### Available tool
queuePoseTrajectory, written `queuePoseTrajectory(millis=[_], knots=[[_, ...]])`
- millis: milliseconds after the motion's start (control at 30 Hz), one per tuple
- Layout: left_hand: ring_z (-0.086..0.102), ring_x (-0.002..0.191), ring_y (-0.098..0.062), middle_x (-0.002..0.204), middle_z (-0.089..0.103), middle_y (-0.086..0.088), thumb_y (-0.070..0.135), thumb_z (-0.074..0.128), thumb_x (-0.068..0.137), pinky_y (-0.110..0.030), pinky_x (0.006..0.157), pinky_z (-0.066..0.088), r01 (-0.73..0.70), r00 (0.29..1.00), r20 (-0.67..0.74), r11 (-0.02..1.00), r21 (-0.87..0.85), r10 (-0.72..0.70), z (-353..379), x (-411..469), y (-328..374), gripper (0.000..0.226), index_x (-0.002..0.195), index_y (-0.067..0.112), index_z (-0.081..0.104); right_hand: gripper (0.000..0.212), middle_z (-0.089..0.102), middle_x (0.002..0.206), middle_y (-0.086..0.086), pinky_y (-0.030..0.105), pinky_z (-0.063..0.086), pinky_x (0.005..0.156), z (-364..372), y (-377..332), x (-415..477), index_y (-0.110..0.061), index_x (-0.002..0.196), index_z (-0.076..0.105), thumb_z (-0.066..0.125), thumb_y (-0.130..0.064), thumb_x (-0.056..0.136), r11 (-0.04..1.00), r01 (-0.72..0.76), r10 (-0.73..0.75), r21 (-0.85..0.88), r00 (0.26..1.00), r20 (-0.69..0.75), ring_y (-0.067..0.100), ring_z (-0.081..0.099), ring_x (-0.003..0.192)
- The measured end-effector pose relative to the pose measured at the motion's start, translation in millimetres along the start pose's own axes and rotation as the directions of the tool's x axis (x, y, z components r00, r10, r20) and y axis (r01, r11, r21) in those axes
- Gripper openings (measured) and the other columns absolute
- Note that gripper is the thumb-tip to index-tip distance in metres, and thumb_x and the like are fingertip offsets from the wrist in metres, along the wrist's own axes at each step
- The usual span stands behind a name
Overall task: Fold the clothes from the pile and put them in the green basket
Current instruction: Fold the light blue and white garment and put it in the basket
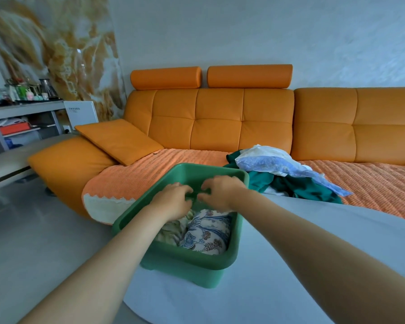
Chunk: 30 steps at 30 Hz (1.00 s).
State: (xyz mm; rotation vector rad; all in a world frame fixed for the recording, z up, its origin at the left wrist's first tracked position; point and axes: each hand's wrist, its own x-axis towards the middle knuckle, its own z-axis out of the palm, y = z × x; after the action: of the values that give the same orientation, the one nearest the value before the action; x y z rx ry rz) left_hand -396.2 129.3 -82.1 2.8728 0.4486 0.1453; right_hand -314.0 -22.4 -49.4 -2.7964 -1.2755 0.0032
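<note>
The green basket (234,232) stands on a white round table, its far end over the sofa seat. Inside lie a folded white cloth with a blue floral print (206,232) and a pale green leafy cloth (170,230). My left hand (173,202) and my right hand (220,190) are side by side in the basket's far half, fingers curled downward. Something green shows between the fingertips; I cannot tell if it is cloth or the basket's wall. The pile of clothes (278,174), dark green, white and light blue, lies on the sofa just right of the basket.
The white table (302,242) fills the lower right. An orange sofa (220,118) with a ribbed orange cover runs behind it, a loose orange cushion (117,139) at its left end. A grey shelf (21,113) with small items stands far left. Grey floor lies at the left.
</note>
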Motion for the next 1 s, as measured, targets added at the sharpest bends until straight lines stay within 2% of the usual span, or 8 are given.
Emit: queuePoseTrajectory(millis=[133,233,367,467,633,833,933,1000], knots=[[0.052,0.119,-0.017,0.135,0.051,0.003,0.027,0.048,0.100,-0.039,0.098,0.049,-0.126,0.983,-0.147,0.985,-0.114,0.109,-17,29,54,0.037,0.135,0.024,0.055,0.033,0.061,0.115,0.002,0.035,0.050,0.081,-14,63,6,-0.027,0.114,0.066,0.043,-0.044,0.098,0.978,-0.088,0.124,0.189,0.974,-0.189,0.026,0.060,0.105],[0.053,0.113,-0.017,0.125,0.055,0.004,0.023,0.047,0.099,-0.039,0.095,0.049,-0.212,0.958,-0.229,0.964,-0.159,0.173,-21,62,104,0.031,0.128,0.024,0.059,0.031,0.054,0.103,0.002,0.031,0.040,0.071,-12,122,12,-0.020,0.109,0.064,0.037,-0.033,0.101,0.974,-0.176,0.198,0.139,0.967,-0.162,0.025,0.057,0.098],[0.054,0.109,-0.018,0.120,0.058,0.002,0.018,0.048,0.096,-0.038,0.092,0.049,-0.274,0.942,-0.249,0.944,-0.183,0.225,-7,113,164,0.029,0.122,0.021,0.061,0.034,0.052,0.123,-0.007,0.033,0.044,0.080,-4,202,13,-0.025,0.125,0.064,0.041,-0.026,0.100,0.940,-0.308,0.325,0.144,0.939,-0.114,0.024,0.056,0.113],[0.054,0.110,-0.022,0.124,0.058,-0.002,0.018,0.048,0.096,-0.041,0.093,0.049,-0.287,0.949,-0.194,0.938,-0.197,0.250,14,155,196,0.031,0.126,0.018,0.057,0.038,0.050,0.141,0.000,0.033,0.044,0.089,8,256,12,-0.029,0.134,0.057,0.046,-0.025,0.098,0.909,-0.361,0.389,0.209,0.915,-0.108,0.026,0.050,0.127],[0.047,0.127,-0.025,0.143,0.047,-0.003,0.020,0.045,0.098,-0.042,0.104,0.043,-0.249,0.968,-0.017,0.962,-0.108,0.248,54,225,228,0.045,0.143,0.020,0.044,0.047,0.045,0.143,0.003,0.035,0.044,0.090,31,318,40,-0.023,0.143,0.047,0.047,-0.015,0.096,0.870,-0.389,0.437,0.304,0.893,-0.110,0.026,0.048,0.127],[0.010,0.152,-0.027,0.167,0.007,-0.002,0.015,0.042,0.099,-0.044,0.119,0.025,-0.224,0.966,0.162,0.965,0.137,0.201,101,288,234,0.070,0.160,0.023,0.008,0.074,0.012,0.167,0.000,0.044,0.026,0.119,60,342,98,-0.019,0.161,0.004,0.046,-0.020,0.100,0.915,-0.347,0.353,0.207,0.935,0.008,0.022,0.012,0.153],[0.003,0.153,-0.027,0.168,-0.006,0.000,0.020,0.041,0.102,-0.048,0.120,0.023,-0.221,0.952,0.248,0.965,0.142,0.182,124,304,227,0.072,0.160,0.024,-0.001,0.070,0.037,0.157,0.006,0.050,0.018,0.120,82,352,118,-0.020,0.160,0.005,0.041,-0.020,0.100,0.921,-0.388,0.388,0.032,0.921,0.007,0.027,0.025,0.148],[0.010,0.152,-0.028,0.168,-0.001,0.000,0.023,0.044,0.101,-0.048,0.118,0.027,-0.253,0.947,0.233,0.960,0.120,0.220,138,309,221,0.073,0.160,0.024,0.001,0.051,0.058,0.133,0.007,0.047,0.025,0.115,91,359,123,-0.023,0.148,0.038,0.041,-0.016,0.097,0.909,-0.415,0.409,-0.039,0.906,-0.110,0.029,0.048,0.127]])
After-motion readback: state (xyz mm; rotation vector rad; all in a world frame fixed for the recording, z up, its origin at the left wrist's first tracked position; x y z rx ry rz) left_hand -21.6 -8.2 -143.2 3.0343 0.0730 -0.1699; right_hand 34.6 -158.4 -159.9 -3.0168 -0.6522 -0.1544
